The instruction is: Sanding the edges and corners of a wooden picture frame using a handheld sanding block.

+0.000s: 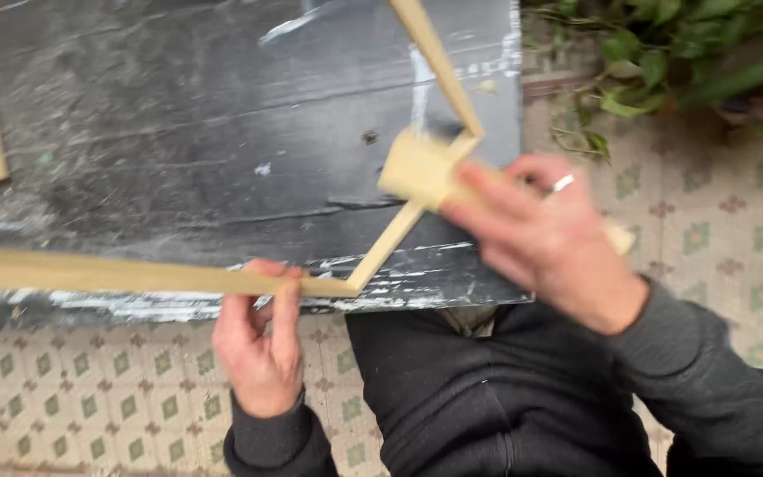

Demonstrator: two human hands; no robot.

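Left hand (260, 349) pinches the thin wooden strip (134, 276) at the dark board's (178, 132) near edge; right hand (545, 234) grips a blurred wooden block (417, 168) just above the strip's bend.

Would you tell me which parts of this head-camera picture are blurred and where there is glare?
Head view: the right hand and the pale wooden block it holds are smeared by motion; the left hand pinching the wooden strip is sharper; soft daylight leaves a pale sheen on the black board; no hard shadows.

Pale wooden strip frame (178, 278), zigzag, over the black board's edge; blurred block (417, 168).
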